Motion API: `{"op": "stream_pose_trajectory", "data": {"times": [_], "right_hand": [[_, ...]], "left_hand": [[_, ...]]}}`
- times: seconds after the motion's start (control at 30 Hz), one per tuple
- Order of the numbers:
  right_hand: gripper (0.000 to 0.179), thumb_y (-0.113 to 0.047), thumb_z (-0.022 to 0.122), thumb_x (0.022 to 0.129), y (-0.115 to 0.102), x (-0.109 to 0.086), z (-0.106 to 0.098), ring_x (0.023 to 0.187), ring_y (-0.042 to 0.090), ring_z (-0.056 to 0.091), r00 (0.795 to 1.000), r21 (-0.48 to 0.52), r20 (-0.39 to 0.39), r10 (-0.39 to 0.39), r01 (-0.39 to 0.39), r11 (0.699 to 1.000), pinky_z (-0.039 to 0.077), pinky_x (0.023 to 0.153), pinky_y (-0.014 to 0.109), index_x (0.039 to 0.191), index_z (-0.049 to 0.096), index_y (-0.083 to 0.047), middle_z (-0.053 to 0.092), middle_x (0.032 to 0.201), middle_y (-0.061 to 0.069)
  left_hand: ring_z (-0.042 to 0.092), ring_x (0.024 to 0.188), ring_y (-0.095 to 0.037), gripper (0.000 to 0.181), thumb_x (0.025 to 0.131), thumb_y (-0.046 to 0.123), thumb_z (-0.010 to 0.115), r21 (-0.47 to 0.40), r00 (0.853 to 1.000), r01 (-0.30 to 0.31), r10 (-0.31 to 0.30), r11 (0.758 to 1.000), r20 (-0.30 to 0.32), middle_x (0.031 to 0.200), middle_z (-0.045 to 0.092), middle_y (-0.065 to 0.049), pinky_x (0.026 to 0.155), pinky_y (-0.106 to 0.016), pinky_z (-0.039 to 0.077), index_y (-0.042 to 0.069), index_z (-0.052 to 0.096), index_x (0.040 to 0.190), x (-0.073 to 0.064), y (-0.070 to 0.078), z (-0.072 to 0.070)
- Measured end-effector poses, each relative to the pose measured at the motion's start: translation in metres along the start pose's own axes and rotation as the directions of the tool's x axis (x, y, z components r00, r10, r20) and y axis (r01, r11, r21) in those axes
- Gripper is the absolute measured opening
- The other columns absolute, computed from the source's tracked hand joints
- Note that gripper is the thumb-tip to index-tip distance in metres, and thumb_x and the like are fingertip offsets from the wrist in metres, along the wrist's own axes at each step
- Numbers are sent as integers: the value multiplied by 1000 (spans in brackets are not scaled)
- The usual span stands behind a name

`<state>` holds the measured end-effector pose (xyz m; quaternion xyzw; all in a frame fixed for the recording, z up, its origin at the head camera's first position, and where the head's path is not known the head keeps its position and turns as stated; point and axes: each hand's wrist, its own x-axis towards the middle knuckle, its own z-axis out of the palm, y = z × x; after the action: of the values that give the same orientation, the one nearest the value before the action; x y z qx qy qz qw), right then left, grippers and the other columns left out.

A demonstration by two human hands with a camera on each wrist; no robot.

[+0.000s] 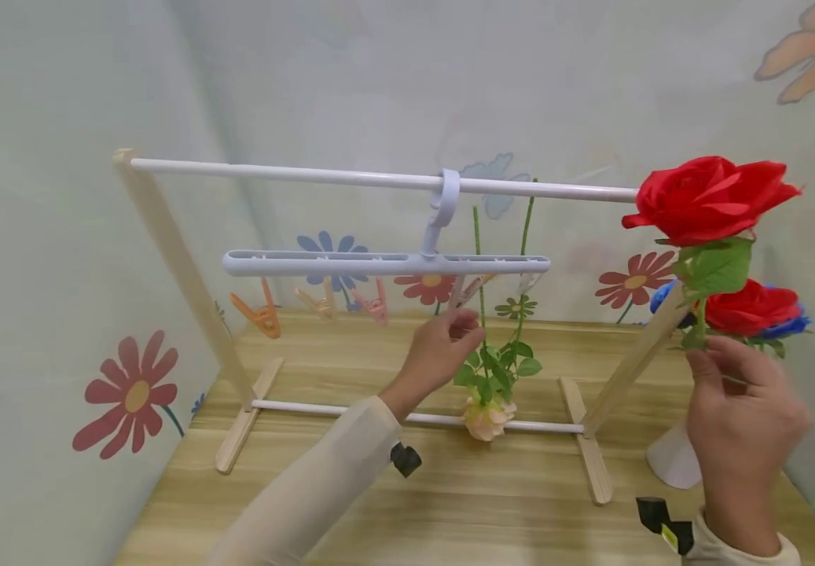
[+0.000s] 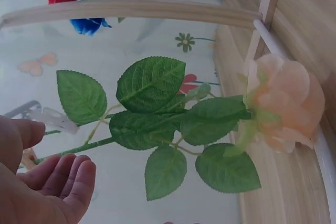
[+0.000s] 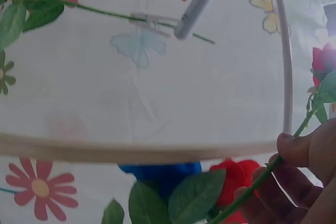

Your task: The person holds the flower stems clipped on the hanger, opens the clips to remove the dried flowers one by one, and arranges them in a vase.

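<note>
My right hand pinches the green stem of a red artificial rose, raised with its bloom upward at the right. In the right wrist view, thumb and fingers close round that stem. My left hand is below the pale blue hanger, beside the stem of a peach rose hanging bloom down. Its fingers are loosely bent, with the thumb apart, and grip nothing visible. Two stems rise past the hanger; at least one is in a clothespin. Whether there is a second peach bloom, I cannot tell.
The hanger hooks over the white rod of a wooden stand. An orange clothespin, a pale orange one and a pink one hang at its left. A white vase with red and blue roses stands right.
</note>
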<state>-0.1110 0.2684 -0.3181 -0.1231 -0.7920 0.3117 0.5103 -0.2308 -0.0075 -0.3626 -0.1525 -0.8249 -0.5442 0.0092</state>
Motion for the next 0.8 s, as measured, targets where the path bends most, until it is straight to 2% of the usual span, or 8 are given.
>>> {"op": "stream_pose_trajectory", "data": {"times": [0.07,0.2,0.23,0.33,0.43,0.57,0.67,0.8], "right_hand": [[22,-19,73,95,5,6,-3,83,-29,47,1000,-6,-24,16,-16,1000,40,78,-3,110,77,-3,61,96,-31],[26,-26,68,99,16,18,-9,85,-29,46,995,-37,-55,84,-86,996,43,84,0,114,77,-8,65,101,-29],[27,-29,66,100,18,21,-10,86,-28,46,991,-50,-57,119,-122,991,43,87,1,116,77,-10,61,100,-33],[29,-34,61,102,22,27,-15,86,-25,42,969,-70,-57,241,-244,967,42,90,5,123,74,-20,48,95,-42],[30,-37,58,103,22,33,-19,88,-23,41,949,-65,-70,307,-311,948,42,93,9,129,70,-28,42,93,-44],[28,-38,54,105,24,40,-19,93,-20,42,949,-46,-103,297,-303,952,42,96,11,129,68,-33,45,99,-42],[27,-36,54,105,27,42,-17,95,-18,44,950,-14,-118,289,-293,956,42,93,11,127,68,-33,47,99,-41],[24,-33,57,104,35,43,-14,95,-15,46,934,50,-116,339,-335,941,40,90,13,125,70,-32,47,94,-39]], "left_hand": [[69,112,-19,38,98,33,66,-10,1000,14,-14,1000,-2,120,72,-1,98,-37,57,14,66,131,3,1,2],[69,112,-19,35,98,32,67,-24,999,43,-43,999,-20,120,72,0,96,-35,58,15,67,128,7,4,6],[69,111,-18,34,98,32,67,-26,998,50,-51,998,-28,119,72,0,95,-35,59,15,68,127,8,5,7],[69,110,-18,32,97,31,67,-47,995,78,-80,996,-57,117,72,0,93,-34,59,14,68,125,10,6,11],[68,111,-18,39,96,32,68,-73,992,86,-92,994,-84,120,70,-2,91,-35,60,14,64,130,14,6,13],[68,114,-20,47,95,32,70,-74,992,78,-84,994,-94,124,69,-3,92,-35,60,12,60,137,17,6,15],[69,111,-20,38,96,31,69,-42,993,71,-74,997,-90,119,71,-3,92,-34,59,11,65,128,18,6,16],[69,105,-19,26,97,28,69,-20,994,59,-61,998,-91,110,73,-2,91,-35,58,13,68,118,18,7,17]]}}
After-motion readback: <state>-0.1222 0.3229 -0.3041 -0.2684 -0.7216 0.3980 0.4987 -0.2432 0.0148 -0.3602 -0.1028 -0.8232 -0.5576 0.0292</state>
